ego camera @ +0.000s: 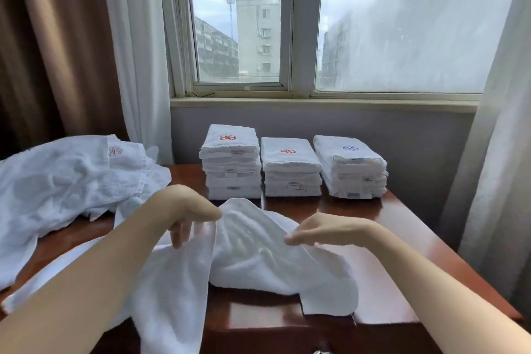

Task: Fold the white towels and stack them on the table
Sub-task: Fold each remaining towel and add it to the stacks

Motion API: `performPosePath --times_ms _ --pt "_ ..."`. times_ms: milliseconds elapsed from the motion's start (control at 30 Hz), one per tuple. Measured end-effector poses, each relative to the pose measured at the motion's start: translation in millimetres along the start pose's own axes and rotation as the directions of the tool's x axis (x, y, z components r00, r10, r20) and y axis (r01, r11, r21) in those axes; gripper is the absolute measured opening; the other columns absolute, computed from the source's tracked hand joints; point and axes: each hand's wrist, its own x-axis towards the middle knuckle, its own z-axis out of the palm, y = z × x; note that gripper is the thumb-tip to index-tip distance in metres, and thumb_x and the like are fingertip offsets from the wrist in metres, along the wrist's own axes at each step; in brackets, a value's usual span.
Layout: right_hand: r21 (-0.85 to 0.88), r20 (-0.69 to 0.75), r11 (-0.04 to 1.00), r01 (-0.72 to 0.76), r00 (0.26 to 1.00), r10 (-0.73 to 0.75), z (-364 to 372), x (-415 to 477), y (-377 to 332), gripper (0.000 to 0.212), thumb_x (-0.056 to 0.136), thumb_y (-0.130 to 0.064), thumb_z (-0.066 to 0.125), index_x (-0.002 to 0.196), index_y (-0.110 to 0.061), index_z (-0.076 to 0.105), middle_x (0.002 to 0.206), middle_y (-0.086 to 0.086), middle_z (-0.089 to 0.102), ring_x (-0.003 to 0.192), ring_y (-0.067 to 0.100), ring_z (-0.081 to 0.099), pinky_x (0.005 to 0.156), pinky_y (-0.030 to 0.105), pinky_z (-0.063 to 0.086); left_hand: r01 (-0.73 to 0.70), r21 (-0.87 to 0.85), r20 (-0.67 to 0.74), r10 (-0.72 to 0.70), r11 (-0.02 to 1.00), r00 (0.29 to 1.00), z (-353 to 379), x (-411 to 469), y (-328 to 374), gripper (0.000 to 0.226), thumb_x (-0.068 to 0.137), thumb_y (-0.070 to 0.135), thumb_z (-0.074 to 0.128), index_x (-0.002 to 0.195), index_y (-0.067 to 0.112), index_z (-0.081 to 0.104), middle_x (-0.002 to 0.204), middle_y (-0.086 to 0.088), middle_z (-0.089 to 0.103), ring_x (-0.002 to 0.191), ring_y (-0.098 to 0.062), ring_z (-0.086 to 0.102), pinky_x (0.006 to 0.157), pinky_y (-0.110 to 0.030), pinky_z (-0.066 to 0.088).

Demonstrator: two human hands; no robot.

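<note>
A crumpled white towel (258, 261) lies across the near part of the brown wooden table (402, 261), one end hanging over the front edge. My left hand (189, 215) pinches its raised upper edge, fingers curled downward. My right hand (324, 228) pinches the same edge further right. At the back of the table stand three stacks of folded white towels: the left stack (231, 164) and the middle stack (290, 168) carry red logos, the right stack (352, 168) a blue one.
A heap of unfolded white towels (66, 181) covers the table's left side. Behind the stacks are the wall, a window sill (316, 102) and the window. Curtains hang at left (86, 52) and right (500, 152).
</note>
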Motion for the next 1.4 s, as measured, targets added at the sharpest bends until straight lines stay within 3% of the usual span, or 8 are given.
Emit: performPosePath --times_ms 100,200,267,500,733,900,1133,1400 --pt "0.164 -0.150 0.986 -0.024 0.987 0.049 -2.7 15.7 -4.0 0.057 0.093 -0.067 0.043 0.099 -0.021 0.076 0.089 0.003 0.074 0.079 0.011 0.062 0.080 0.030 0.049 -0.082 0.100 -0.282 0.107 0.992 0.953 -5.5 17.5 11.2 0.045 0.093 0.046 0.030 0.089 0.019 0.065 0.066 0.003 0.074 0.051 -0.007 0.068 0.058 -0.022 0.043" --pt "0.114 -0.379 0.993 0.015 0.925 0.030 -2.2 41.4 -2.3 0.033 0.097 -0.039 0.052 0.096 -0.016 0.075 0.086 -0.001 0.075 0.077 0.010 0.062 0.073 0.022 0.047 -0.131 0.155 -0.515 0.193 0.979 0.835 0.8 42.8 21.9 0.045 0.093 0.052 0.040 0.077 0.020 0.067 0.064 0.008 0.071 0.065 -0.009 0.067 0.060 -0.025 0.038" --pt "0.054 -0.439 0.998 -0.015 0.898 0.037 -2.9 59.8 2.5 0.023 0.092 -0.031 0.057 0.106 -0.020 0.072 0.100 -0.008 0.071 0.092 0.009 0.064 0.082 0.023 0.049 -0.179 0.120 -0.502 0.215 0.976 0.837 8.0 60.3 22.3 0.044 0.086 0.060 0.051 0.072 0.021 0.066 0.070 0.010 0.068 0.072 -0.012 0.063 0.062 -0.025 0.040" --pt "-0.031 -0.337 0.995 -0.090 0.938 0.074 3.2 113.4 4.7 0.060 0.088 -0.029 0.061 0.145 -0.021 0.046 0.135 0.002 0.058 0.120 0.015 0.057 0.099 0.024 0.043 -0.258 0.030 -0.347 0.252 0.966 0.903 27.1 95.9 20.5 0.058 0.076 0.062 0.065 0.121 0.027 0.054 0.125 0.009 0.059 0.114 -0.015 0.057 0.095 -0.033 0.047" --pt "-0.012 -0.357 1.000 -0.025 0.934 0.019 9.9 129.3 2.3 0.044 0.081 -0.021 0.064 0.125 -0.018 0.066 0.111 -0.007 0.066 0.100 0.010 0.061 0.084 0.021 0.047 -0.322 -0.014 -0.377 0.293 0.947 0.879 31.5 105.3 28.2 0.048 0.076 0.044 0.069 0.118 0.026 0.055 0.115 0.008 0.063 0.105 -0.017 0.060 0.091 -0.038 0.052" --pt "0.067 -0.646 0.996 0.051 0.763 0.004 -11.5 92.3 5.0 0.015 0.089 -0.020 0.056 0.089 -0.029 0.068 0.088 -0.015 0.068 0.091 0.009 0.063 0.082 0.032 0.052 -0.262 0.039 -0.464 0.250 0.964 0.850 25.4 98.5 44.2 0.022 0.079 0.036 0.062 0.094 0.020 0.065 0.092 0.003 0.067 0.087 -0.019 0.063 0.070 -0.030 0.048" --pt "0.082 -0.828 0.984 -0.159 0.538 0.156 -53.4 19.3 36.9 0.012 0.091 -0.024 0.054 0.094 -0.030 0.063 0.092 -0.010 0.067 0.090 0.015 0.060 0.065 0.027 0.040 -0.617 0.061 -0.689 0.480 0.784 0.543 7.3 63.7 113.5 0.025 0.096 0.039 0.055 0.078 0.022 0.050 0.089 0.000 0.065 0.093 -0.026 0.059 0.076 -0.035 0.047" --pt "0.213 -0.725 0.944 0.252 0.688 -0.020 -72.6 -44.0 41.4 0.043 0.069 -0.025 0.068 0.112 -0.021 0.066 0.103 0.005 0.066 0.089 0.016 0.064 0.078 0.033 0.053 -0.870 0.073 -0.740 0.611 0.488 0.281 17.9 27.3 188.6 0.029 0.096 0.037 0.057 0.073 0.023 0.047 0.072 0.004 0.059 0.078 -0.027 0.057 0.069 -0.038 0.045"
